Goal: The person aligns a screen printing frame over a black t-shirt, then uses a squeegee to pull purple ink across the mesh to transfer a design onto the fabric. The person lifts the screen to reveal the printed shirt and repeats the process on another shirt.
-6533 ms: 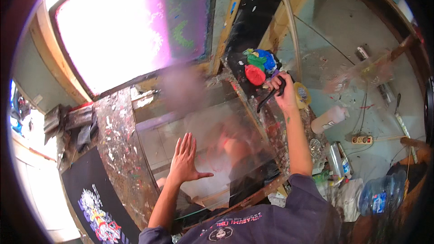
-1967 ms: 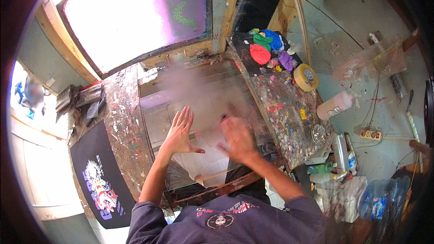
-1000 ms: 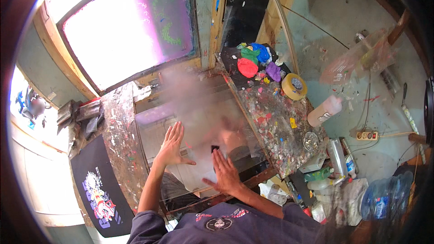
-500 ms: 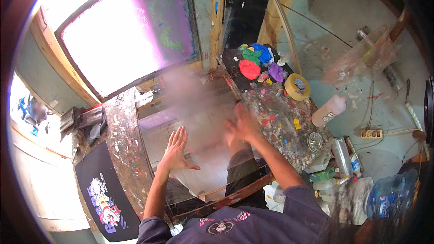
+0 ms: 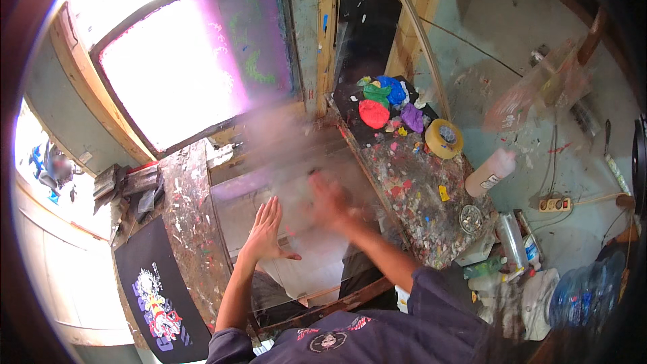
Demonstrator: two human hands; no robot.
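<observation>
A see-through pane [image 5: 313, 273] lies over the gap of the paint-stained bench, with my knees showing beneath it. My left hand [image 5: 265, 232] is at the pane's left part, fingers stretched and thumb apart, holding nothing. Smeared by motion, my right hand [image 5: 328, 203] is over the middle of the pane, to the right of my left hand. A small dark spot shows at its fingertips, but I cannot make out whether it holds anything. A pale blur [image 5: 273, 135] hangs beyond both hands; its kind cannot be told.
A framed screen [image 5: 202, 61] leans at the back left. Black printed fabric [image 5: 158, 303] lies on the left. On the right bench are coloured crumpled pieces [image 5: 374, 114], a tape roll [image 5: 444, 138], a pinkish bottle [image 5: 490, 172] and a round dish [image 5: 471, 218]. Several plastic bottles stand lower right.
My right hand has swept left across the pane, nearer my left hand. The left hand has hardly moved. The whole view has shifted slightly.
</observation>
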